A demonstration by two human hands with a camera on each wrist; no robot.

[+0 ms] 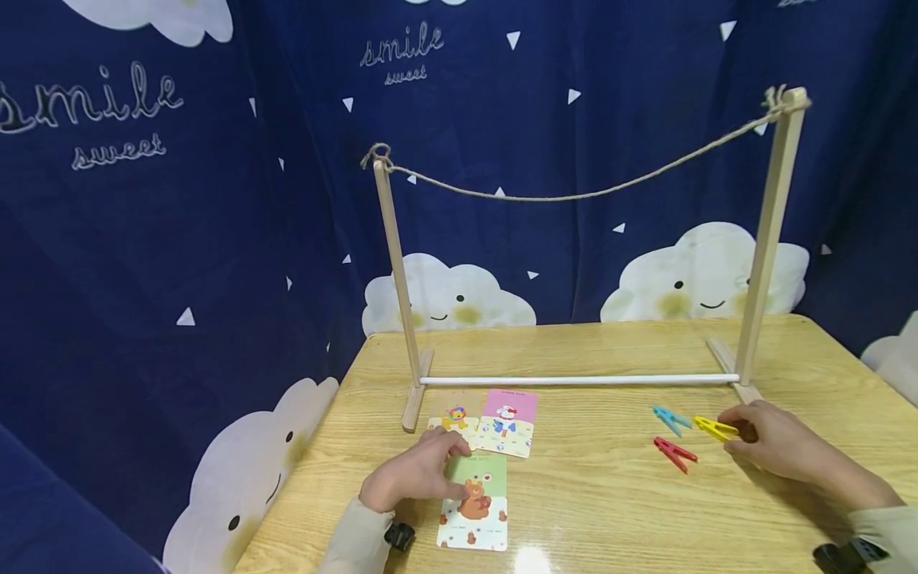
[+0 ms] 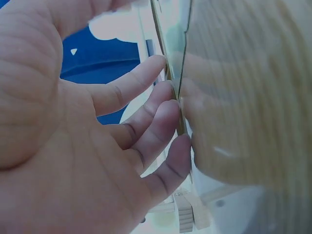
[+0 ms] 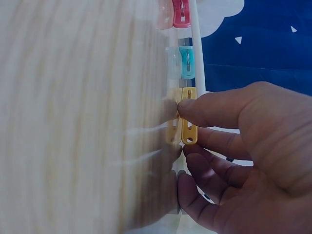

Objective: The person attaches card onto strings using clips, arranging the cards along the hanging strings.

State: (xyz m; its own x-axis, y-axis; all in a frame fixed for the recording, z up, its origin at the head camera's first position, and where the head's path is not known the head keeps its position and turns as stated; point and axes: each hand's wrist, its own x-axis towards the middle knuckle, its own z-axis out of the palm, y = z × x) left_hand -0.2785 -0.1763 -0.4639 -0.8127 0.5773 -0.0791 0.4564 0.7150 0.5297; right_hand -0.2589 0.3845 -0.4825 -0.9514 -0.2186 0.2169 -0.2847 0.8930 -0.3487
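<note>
Wooden tabletop (image 1: 610, 478), my left hand (image 1: 409, 478) flat, fingers (image 2: 161, 117) pressing green card (image 1: 476, 498), right hand (image 1: 778, 442) pinching yellow clothespin (image 1: 715, 429), card's far edge hidden.

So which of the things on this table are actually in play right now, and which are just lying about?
In play:
left hand touching the green card
right hand pinching the yellow peg
rope on the wooden stand

Lying about:
blue peg
red peg
pink card
lion card
</note>
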